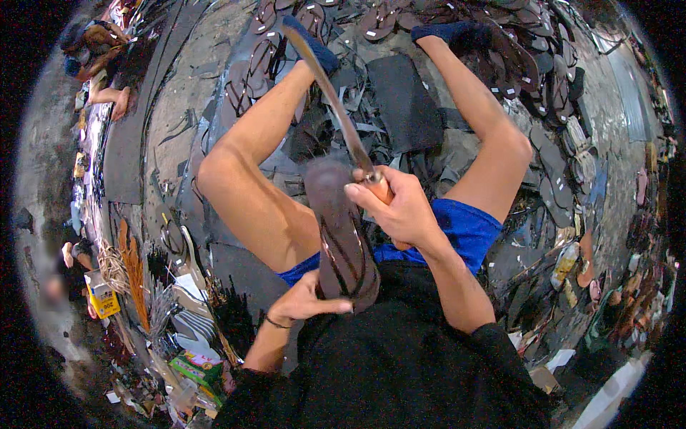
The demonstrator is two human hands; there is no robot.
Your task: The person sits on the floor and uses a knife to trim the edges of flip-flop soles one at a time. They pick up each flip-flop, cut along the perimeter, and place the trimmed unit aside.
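Note:
My left hand [304, 299] grips a dark brown flip-flop [334, 204] at its lower end, thumb laid across the sole. The flip-flop is upright in front of my lap, its glossy thong straps facing me and its far end slightly blurred. In my right hand [406, 209], fingers wrap round the orange-brown wooden handle of a long knife [341, 114]. Its narrow, slightly curved blade points up and away to the left, past the flip-flop's far end. Whether the blade touches the flip-flop, I cannot tell.
Finished-looking flip-flops [518, 64] lie heaped beyond my feet and along the right. Between my bare legs are a dark rubber sheet [404, 104] and scattered offcuts. At left stand a yellow box [102, 294] and bundled strands [132, 264]; another person's limb [118, 100] shows farther up.

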